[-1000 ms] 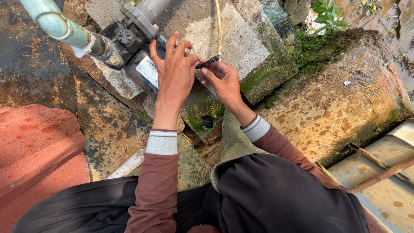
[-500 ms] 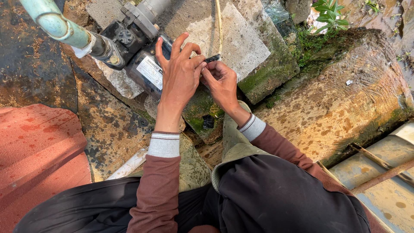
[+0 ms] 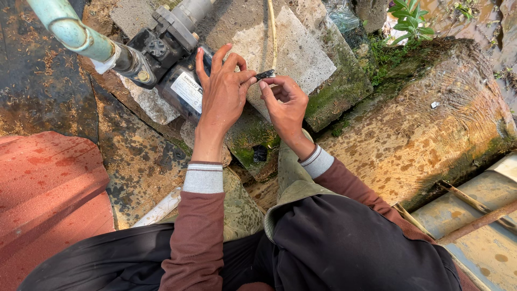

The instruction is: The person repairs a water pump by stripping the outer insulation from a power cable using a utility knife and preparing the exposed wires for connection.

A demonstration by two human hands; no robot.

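Small black piece (image 3: 265,74) sits pinched between left hand (image 3: 223,91) and right hand (image 3: 285,102) fingertips, above pump (image 3: 177,89).

hands: left hand (image 3: 223,97) and right hand (image 3: 285,105) close together, small black piece (image 3: 265,75) pinched between them
9-11 o'clock: blocked, black pump (image 3: 172,70) and green pipe (image 3: 72,32) just beside left hand
12 o'clock: thin cord (image 3: 272,32) crosses grey slab (image 3: 301,48), otherwise open
3 o'clock: mossy log (image 3: 425,129) rises, well apart
8 o'clock: red sheet (image 3: 48,188), flat, passable
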